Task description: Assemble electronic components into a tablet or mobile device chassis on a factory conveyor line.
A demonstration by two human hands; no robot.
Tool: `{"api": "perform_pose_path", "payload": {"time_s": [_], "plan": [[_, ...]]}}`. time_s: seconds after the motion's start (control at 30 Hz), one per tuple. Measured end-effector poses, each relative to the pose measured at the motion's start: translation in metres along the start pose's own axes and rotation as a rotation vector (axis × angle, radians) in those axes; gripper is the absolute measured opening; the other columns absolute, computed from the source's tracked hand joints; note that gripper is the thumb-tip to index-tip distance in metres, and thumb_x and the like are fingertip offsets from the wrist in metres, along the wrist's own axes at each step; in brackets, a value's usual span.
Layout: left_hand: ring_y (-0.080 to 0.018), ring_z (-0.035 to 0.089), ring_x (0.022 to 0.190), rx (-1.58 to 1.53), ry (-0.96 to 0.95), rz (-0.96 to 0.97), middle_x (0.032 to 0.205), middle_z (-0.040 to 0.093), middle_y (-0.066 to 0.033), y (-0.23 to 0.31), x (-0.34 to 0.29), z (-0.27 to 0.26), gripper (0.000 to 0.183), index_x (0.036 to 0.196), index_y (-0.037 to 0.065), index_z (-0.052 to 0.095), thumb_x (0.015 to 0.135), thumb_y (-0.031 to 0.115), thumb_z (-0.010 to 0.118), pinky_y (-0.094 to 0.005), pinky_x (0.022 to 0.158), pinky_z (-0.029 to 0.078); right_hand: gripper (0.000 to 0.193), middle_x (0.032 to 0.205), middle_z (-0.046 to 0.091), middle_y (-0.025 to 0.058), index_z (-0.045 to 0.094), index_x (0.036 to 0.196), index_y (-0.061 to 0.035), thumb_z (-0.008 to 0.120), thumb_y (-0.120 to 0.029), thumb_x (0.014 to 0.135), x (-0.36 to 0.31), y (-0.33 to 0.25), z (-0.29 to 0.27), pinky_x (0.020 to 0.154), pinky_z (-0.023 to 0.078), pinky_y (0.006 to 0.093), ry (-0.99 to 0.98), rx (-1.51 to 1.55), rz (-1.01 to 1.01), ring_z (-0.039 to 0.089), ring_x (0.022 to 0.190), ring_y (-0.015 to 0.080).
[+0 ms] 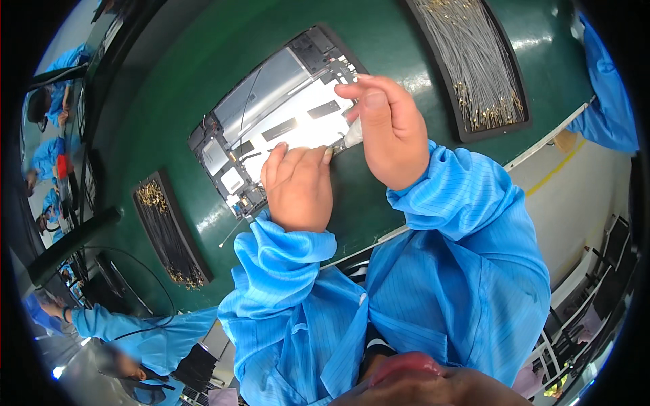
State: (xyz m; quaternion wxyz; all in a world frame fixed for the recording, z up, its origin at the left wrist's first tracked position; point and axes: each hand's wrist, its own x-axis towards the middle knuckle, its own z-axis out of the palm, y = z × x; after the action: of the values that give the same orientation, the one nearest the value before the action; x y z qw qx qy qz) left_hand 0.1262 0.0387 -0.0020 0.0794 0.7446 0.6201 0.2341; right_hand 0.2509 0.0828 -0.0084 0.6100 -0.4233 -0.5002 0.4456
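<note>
"Where is the uncovered tablet-like device (274, 111)?"

"It lies aslant on the green counter (393, 34), in front of the person, its pale inner panels and circuitry bare."

"And the hands?"

"The left hand (298, 189) has its fingers bent and close together, their tips at the device's near edge; whether they grip anything cannot be told. The right hand (394, 132) is half curled at the device's right side, with a whitish item (353, 135) just beside it; whether it has hold of that cannot be told either."

"What stands about?"

"To the right, grey cables (470, 61) with gold-coloured ends fill a black tray (497, 130). To the left, black cables (169, 233) lie in a smaller tray (191, 233)."
</note>
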Motion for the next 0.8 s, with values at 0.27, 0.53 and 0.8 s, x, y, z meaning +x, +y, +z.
{"api": "perform_pose_path", "payload": {"time_s": [0.27,0.53,0.8], "plan": [[-0.0305,0.048,0.084,0.035,-0.012,0.005,0.078,0.056,-0.0061,0.0,0.002,-0.004,0.013,0.079,0.007,0.059,0.066,0.007,0.058,-0.0378,0.079,0.034,0.021,0.092,0.055,0.0118,0.04,0.098,0.0009,0.037,-0.016,0.086,-0.002,0.008,-0.003,0.066,0.041,0.0242,-0.143,-0.121,-0.145,0.049,0.072,0.012],[-0.0313,0.048,0.086,0.031,0.007,0.003,0.079,0.056,-0.0067,0.002,0.003,-0.003,0.014,0.08,0.007,0.059,0.066,0.007,0.058,-0.0382,0.079,0.034,0.019,0.075,0.056,0.011,0.052,0.084,-0.0029,0.047,-0.02,0.081,0.007,-0.009,-0.001,0.06,0.044,0.0306,-0.197,-0.21,-0.146,0.055,0.067,0.0246],[-0.0256,0.05,0.084,-0.086,-0.134,-0.031,0.08,0.057,-0.0071,-0.007,-0.001,-0.002,0.016,0.079,0.005,0.057,0.064,0.005,0.054,-0.0376,0.084,0.032,0.015,0.07,0.056,0.0067,0.056,0.074,-0.0054,0.053,-0.02,0.073,0.008,-0.017,0.009,0.058,0.042,0.0315,-0.542,-0.565,-0.436,0.052,0.063,0.0252]]}}
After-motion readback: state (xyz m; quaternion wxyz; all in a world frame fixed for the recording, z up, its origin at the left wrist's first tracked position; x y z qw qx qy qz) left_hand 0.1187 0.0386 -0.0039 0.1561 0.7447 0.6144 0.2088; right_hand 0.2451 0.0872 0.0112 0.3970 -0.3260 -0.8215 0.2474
